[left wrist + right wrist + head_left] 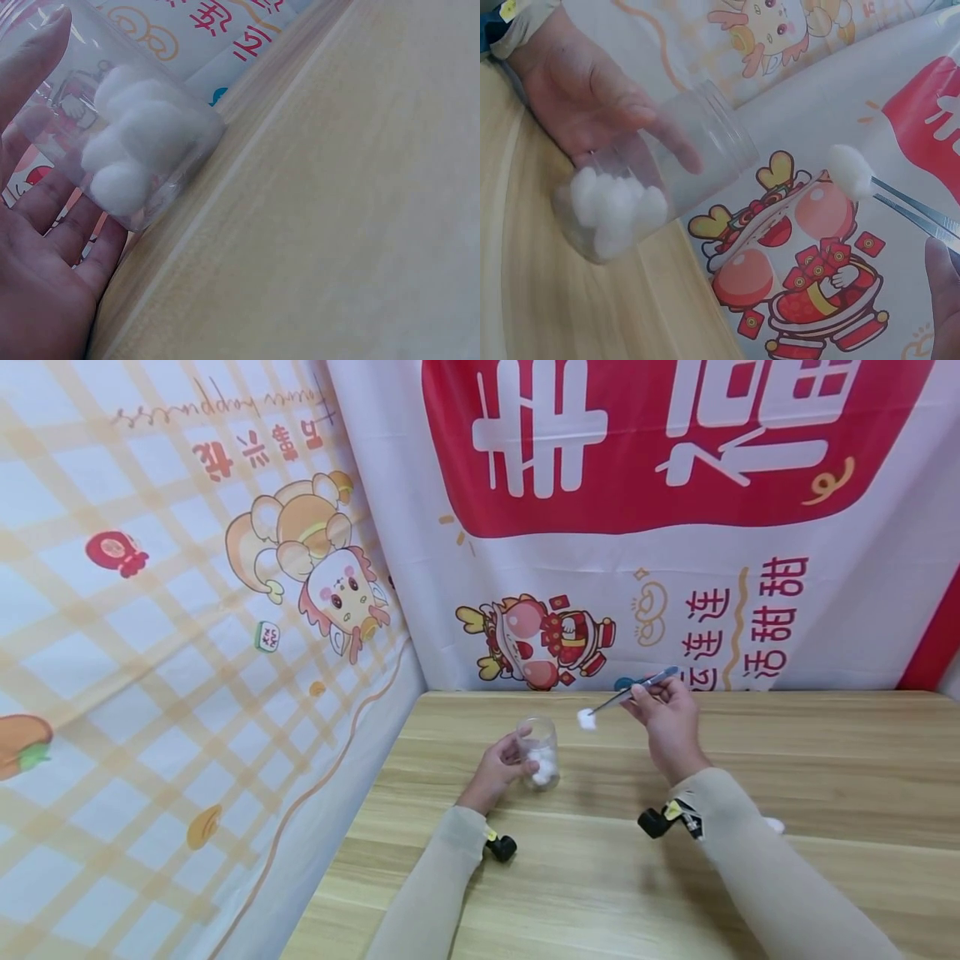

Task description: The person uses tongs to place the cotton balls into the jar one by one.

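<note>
Our right hand [667, 714] pinches tweezers [633, 690], their tips clamped on a cotton ball [586, 719] held in the air just above and to the right of the jar [539, 753]. Our left hand [498, 771] curls round the clear jar, which stands on the table [825, 760] with several cotton balls [131, 142] inside. The table is pale wood grain, set into a corner. Printed cloth [187, 610] hangs left: checks, cartoon figures. A red-and-white banner [675, 443] hangs behind.

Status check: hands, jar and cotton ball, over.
Left hand grips clear jar. Right hand pinches tweezers holding cotton ball above jar mouth. Nothing between.
</note>
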Demonstrator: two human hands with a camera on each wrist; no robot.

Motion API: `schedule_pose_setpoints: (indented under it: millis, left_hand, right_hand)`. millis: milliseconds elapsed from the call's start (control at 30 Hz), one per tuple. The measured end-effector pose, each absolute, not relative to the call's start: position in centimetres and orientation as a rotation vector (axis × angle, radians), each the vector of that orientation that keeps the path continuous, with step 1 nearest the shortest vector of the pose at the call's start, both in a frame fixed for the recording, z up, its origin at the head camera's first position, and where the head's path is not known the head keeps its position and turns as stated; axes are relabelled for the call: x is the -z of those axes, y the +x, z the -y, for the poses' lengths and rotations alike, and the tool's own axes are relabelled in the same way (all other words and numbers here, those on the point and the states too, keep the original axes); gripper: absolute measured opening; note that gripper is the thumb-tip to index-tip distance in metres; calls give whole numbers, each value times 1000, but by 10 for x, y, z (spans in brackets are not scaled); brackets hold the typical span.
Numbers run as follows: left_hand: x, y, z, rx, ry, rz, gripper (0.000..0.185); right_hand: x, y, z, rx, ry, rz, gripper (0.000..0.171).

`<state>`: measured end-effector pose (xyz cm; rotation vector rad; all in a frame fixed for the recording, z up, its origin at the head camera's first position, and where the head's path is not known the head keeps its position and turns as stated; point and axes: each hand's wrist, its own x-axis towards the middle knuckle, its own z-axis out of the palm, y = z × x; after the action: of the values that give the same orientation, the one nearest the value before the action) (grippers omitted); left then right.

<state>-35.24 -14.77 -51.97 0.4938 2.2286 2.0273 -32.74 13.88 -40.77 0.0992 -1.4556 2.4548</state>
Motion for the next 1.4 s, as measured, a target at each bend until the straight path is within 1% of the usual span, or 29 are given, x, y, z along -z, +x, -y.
schedule_pose_setpoints:
  millis: [367,533,767,933,1167,1400]
  left_hand:
    - [520,-350,146,-2063,463,-2237,66]
    - [520,-351,146,-2068,471,-2230,67]
    - [520,-351,146,-2069,482,-2223,70]
    - [520,-350,146,-2069,467,-2231,68]
    - [520,-351,146,-2046,463,-2249,70]
    - [519,-351,146,-2049,450,-2246,66]
  right_hand:
    - [407,-334,-116,-2478,66,1411,19]
    - [408,-335,-110,-2488,67,1417,22]
    - [411,-338,-101,-2472,28,1482,18]
    - [412,-342,-95,-2470,6,1490,17]
    - [414,-343,-87,-2500,12,1481,18]
    - [416,-344,-79,-2507,4,1493,15]
